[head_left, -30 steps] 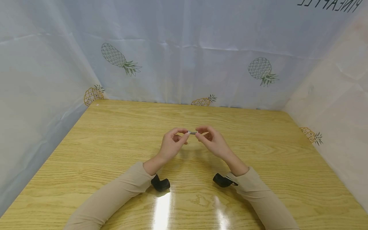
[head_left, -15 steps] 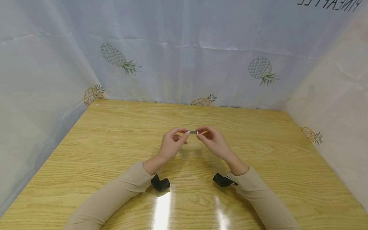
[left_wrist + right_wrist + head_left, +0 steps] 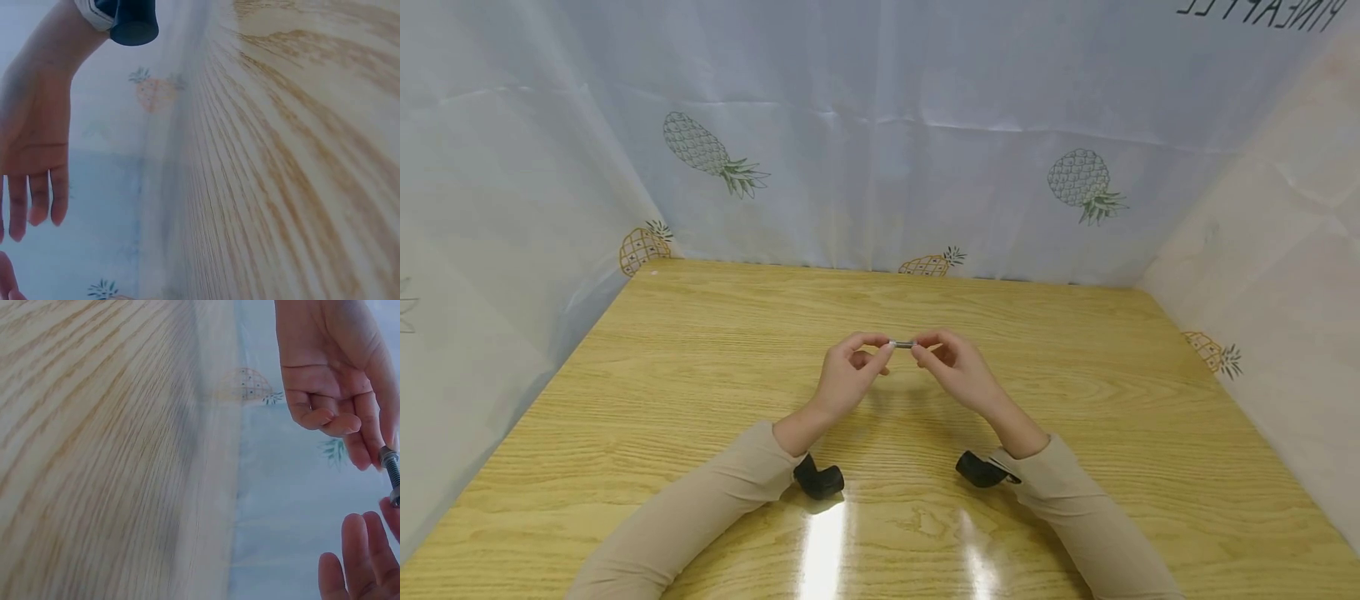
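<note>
In the head view, both hands meet above the middle of the table, with a small silver bolt held level between them. My left hand pinches the bolt's left end between thumb and fingertips. At the other end, the thumb and index finger of my right hand pinch what looks like a nut. The right wrist view shows the threaded shank, a nut by the right fingertips and the bolt's head at the left fingers. The left wrist view shows the left hand but not the bolt.
The wood-grained table spreads out under both forearms. A pale curtain printed with pineapples encloses its back and sides. Black wrist-worn cameras sit at both cuffs, just above the tabletop.
The right thumb and index finger have shifted slightly at the bolt's right end; half a second ago more of that end showed between them. The left hand stays nearly still.
</note>
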### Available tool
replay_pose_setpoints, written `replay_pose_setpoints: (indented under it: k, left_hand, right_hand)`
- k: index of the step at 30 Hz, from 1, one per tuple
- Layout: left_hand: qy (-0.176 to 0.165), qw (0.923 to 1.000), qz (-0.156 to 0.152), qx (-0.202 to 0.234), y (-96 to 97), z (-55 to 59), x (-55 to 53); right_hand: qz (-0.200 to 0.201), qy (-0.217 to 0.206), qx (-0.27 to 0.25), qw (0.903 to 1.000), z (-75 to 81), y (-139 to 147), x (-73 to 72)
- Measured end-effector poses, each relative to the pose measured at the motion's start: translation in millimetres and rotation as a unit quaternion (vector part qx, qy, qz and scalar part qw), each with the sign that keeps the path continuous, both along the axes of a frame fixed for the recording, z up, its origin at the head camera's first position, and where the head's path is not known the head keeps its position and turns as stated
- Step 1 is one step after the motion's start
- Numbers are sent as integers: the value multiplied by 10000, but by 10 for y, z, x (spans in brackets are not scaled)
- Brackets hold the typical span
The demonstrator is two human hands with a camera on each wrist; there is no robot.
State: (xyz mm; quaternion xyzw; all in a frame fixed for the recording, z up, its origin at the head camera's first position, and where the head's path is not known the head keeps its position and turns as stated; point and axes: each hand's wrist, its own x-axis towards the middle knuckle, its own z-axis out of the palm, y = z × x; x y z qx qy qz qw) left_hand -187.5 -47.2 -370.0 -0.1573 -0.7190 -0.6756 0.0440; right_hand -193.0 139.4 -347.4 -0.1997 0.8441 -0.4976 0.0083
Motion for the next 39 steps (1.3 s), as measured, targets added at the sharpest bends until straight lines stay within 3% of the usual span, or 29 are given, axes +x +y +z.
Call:
replay_pose_setpoints:
  k: [6, 13, 20, 29, 39]
  left_hand:
    - [-67, 10000, 27, 46, 0, -8, -6]
    - [-61, 10000, 27, 14, 1, -15, -9]
    - [-21, 10000, 35, 1, -4, -12, 2]
    - [14, 10000, -5, 27, 2, -2, 10]
    - [-68, 10000, 21, -19, 3, 5, 9]
  right_hand:
    - [18, 136, -33, 9999, 8, -7, -4]
    - [-51, -115, 215, 9997, 6, -8, 2]
    - [95, 139, 91, 9998, -9, 1, 8]
    - [72, -132, 190, 9997, -14, -1, 2]
    - [71, 149, 5, 9999, -10, 2, 13]
